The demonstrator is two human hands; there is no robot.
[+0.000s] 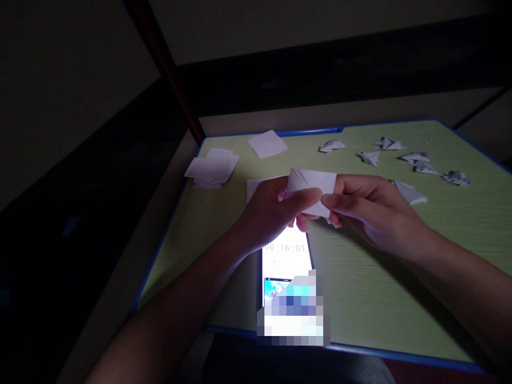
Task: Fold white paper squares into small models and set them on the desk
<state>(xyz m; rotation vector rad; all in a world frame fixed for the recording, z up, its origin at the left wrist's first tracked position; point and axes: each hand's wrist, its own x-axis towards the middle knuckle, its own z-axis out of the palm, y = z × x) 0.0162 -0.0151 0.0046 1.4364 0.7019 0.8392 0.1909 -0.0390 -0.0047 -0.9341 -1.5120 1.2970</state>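
A small white folded paper is held above the table between both hands. My left hand pinches its lower left edge with thumb and fingers. My right hand grips its right side, thumb pressed along the bottom edge. Creases show on the paper's upper face. Under the hands a lit phone lies on the table, its screen showing a timer.
The green table has a blue rim. A stack of white paper squares and a single sheet lie at the far left. Several folded paper figures are scattered at the far right. The room around is dark.
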